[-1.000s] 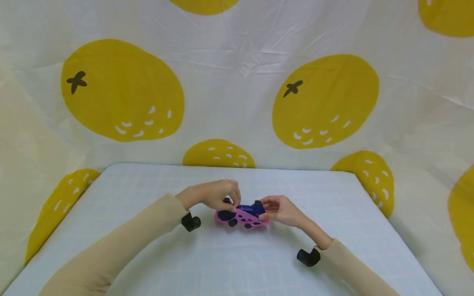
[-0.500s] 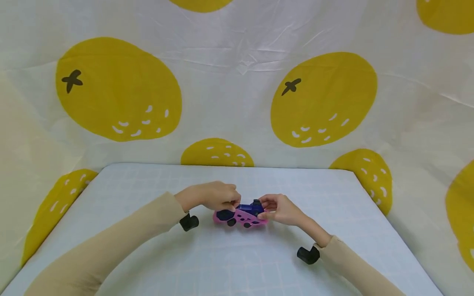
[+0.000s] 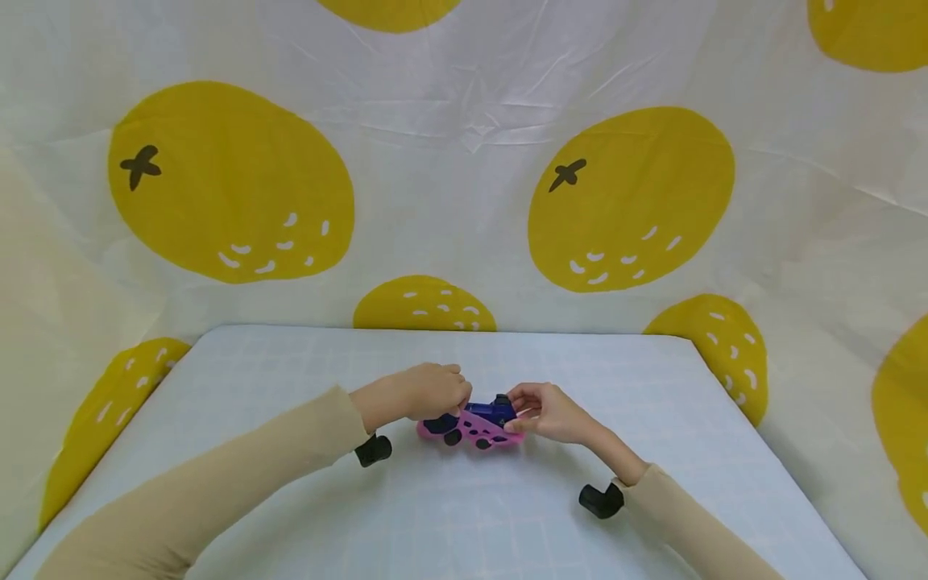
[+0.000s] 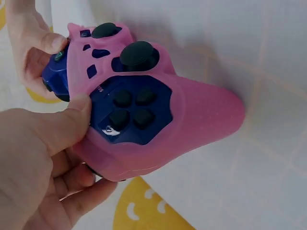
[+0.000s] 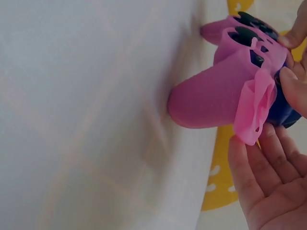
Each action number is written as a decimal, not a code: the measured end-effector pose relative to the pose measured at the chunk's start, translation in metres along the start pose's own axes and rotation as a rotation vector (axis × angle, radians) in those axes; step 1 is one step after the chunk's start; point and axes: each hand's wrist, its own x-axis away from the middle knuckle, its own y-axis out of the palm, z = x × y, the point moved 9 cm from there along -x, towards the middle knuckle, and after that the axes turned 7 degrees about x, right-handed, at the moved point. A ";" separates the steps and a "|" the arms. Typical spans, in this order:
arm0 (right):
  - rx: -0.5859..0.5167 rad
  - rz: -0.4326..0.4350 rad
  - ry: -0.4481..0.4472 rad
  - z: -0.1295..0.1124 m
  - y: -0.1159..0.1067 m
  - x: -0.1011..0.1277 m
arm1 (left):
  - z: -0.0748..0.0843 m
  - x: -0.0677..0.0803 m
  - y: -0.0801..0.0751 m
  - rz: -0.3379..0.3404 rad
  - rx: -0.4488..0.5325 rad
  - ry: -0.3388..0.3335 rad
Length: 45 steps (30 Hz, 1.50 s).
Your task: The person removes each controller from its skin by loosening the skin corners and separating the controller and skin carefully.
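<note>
A dark blue game controller (image 3: 493, 411) with black sticks and buttons sits partly inside a pink silicone cover (image 4: 206, 103). At its left end, the cover fits around the direction buttons and both sticks. Toward the right end the blue body is bare, and the cover's edge (image 5: 255, 108) is bunched up. My left hand (image 3: 435, 391) grips the left end, thumb on the cover by the buttons and fingers curled behind. My right hand (image 3: 547, 412) holds the right end, thumb on the blue body and fingers underneath. The controller's back is hidden.
The controller's grips rest on or just above a table with a pale checked cloth (image 3: 464, 515). A white curtain (image 3: 449, 185) with yellow fruit prints hangs behind it. Black wrist-camera mounts (image 3: 602, 501) stick out below both sleeves.
My left hand has rolled forward over the controller's left end, its fingers going down behind and its thumb less visible. My right hand and the controller stay nearly in place.
</note>
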 end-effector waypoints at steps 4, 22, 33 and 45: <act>-0.100 -0.058 -0.016 0.005 0.007 0.000 | 0.001 0.002 0.003 -0.008 0.102 0.038; -0.175 -0.116 -0.066 0.001 0.018 -0.004 | -0.010 -0.001 0.000 -0.011 0.583 0.203; -0.176 -0.122 -0.017 -0.001 0.018 -0.004 | -0.010 0.002 -0.003 0.103 0.757 0.339; -0.098 -0.053 0.024 -0.008 0.022 -0.006 | -0.007 -0.002 0.001 0.060 0.767 0.376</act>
